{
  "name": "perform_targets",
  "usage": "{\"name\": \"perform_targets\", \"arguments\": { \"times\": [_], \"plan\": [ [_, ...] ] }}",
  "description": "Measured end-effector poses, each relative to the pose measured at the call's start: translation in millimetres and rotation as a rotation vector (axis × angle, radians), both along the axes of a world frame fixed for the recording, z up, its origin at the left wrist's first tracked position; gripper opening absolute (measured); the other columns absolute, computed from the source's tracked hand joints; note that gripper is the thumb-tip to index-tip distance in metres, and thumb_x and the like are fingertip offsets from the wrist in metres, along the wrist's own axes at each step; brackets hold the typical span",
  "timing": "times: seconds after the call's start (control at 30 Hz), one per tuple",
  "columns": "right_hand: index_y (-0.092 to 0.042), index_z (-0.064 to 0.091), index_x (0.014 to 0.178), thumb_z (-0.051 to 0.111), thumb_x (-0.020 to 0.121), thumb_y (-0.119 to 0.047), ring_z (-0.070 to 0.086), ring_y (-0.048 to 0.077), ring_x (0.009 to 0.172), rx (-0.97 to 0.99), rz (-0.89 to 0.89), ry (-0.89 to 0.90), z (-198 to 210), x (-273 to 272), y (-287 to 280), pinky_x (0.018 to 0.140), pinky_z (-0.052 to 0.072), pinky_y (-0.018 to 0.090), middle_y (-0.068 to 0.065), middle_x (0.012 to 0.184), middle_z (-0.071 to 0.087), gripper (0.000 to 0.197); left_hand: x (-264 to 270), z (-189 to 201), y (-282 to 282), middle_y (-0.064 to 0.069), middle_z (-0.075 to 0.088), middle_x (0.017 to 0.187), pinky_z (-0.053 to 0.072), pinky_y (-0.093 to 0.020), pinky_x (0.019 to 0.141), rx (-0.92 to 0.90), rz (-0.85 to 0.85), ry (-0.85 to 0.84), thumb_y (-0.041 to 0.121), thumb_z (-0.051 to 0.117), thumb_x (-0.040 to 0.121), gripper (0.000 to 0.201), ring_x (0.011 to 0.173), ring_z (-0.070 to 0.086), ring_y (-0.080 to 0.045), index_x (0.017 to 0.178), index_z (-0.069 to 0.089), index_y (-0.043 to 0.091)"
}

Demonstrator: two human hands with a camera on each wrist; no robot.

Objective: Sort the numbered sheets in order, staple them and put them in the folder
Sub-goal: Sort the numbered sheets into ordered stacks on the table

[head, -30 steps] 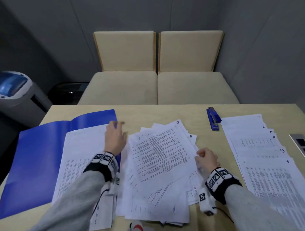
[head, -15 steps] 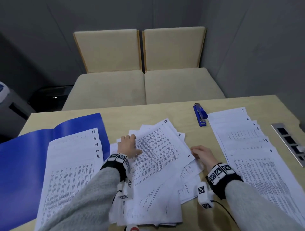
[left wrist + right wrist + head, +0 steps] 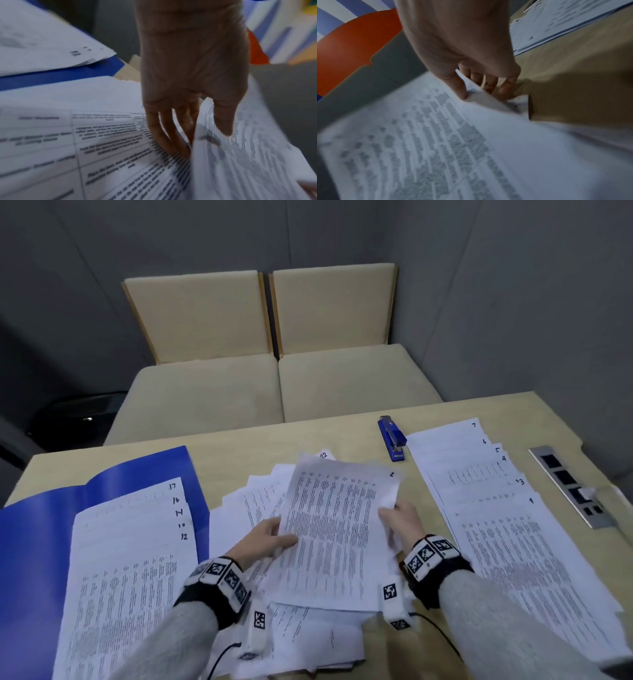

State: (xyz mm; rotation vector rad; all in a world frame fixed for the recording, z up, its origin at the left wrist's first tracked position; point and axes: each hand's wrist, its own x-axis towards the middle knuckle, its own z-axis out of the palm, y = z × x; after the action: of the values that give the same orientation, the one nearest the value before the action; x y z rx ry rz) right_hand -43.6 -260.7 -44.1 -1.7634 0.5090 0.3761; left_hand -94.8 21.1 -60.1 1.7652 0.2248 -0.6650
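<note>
While 2 hands point(image 3: 270, 537) point(image 3: 404, 522) pinch 1 sheet point(image 3: 335, 529) between thumb and fingers point(image 3: 164, 135), 1 stapler point(image 3: 393, 438) lies apart.

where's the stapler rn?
In the head view, the blue stapler lies untouched on the far side of the table, right of centre, just left of the fanned sheets numbered up to 7.

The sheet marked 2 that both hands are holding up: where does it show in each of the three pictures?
Head: sheet marked 2 at centre, between left hand and right hand.
Left wrist: lower right, under the thumb; its number is out of sight.
Right wrist: lower half, pinched at its edge.
Shared landmark: the blue folder, also at left in the left wrist view.
</note>
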Motion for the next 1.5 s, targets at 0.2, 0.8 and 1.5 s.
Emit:
{"name": "perform_targets", "arguments": {
  "times": [0.2, 0.8, 1.5],
  "plan": [
    [-0.010, 0.049, 0.126, 0.035, 0.092, -0.006, 0.054, 0.028, 0.103, -0.387, 0.220, 0.128, -9, -10, -25, 0.088, 0.042, 0.030, 0.009, 0.123, 0.058, 0.037, 22, 3, -7, -0.005, 0.060, 0.100, 0.050, -0.037, 0.080, 0.839, 0.061, -0.362, 0.027, 0.057, 0.088, 0.016, 0.097, 0.058, -0.026, 0.099, 0.057, 0.015],
    [-0.002, 0.034, 0.143, 0.038, 0.093, -0.006, 0.046, 0.033, 0.123, -0.572, 0.217, 0.352, -5, -27, -77, 0.096, 0.040, 0.034, 0.018, 0.144, 0.041, 0.051, 33, -13, 1, -0.011, 0.048, 0.118, 0.049, -0.038, 0.087, 0.773, 0.013, -0.164, 0.028, 0.076, 0.076, 0.057, 0.102, 0.054, -0.027, 0.119, 0.043, 0.012],
    [-0.012, 0.035, 0.069, 0.045, 0.083, -0.001, 0.043, 0.025, 0.081, -0.452, 0.216, 0.291, -13, -10, -72, 0.069, 0.036, 0.037, 0.010, 0.087, 0.046, 0.020, 2, -2, 22, -0.014, 0.066, 0.110, 0.053, -0.046, 0.089, 0.152, 0.473, -0.145, 0.002, 0.051, 0.092, 0.020, 0.098, 0.065, -0.032, 0.109, 0.057, 0.010]
  ]
}}
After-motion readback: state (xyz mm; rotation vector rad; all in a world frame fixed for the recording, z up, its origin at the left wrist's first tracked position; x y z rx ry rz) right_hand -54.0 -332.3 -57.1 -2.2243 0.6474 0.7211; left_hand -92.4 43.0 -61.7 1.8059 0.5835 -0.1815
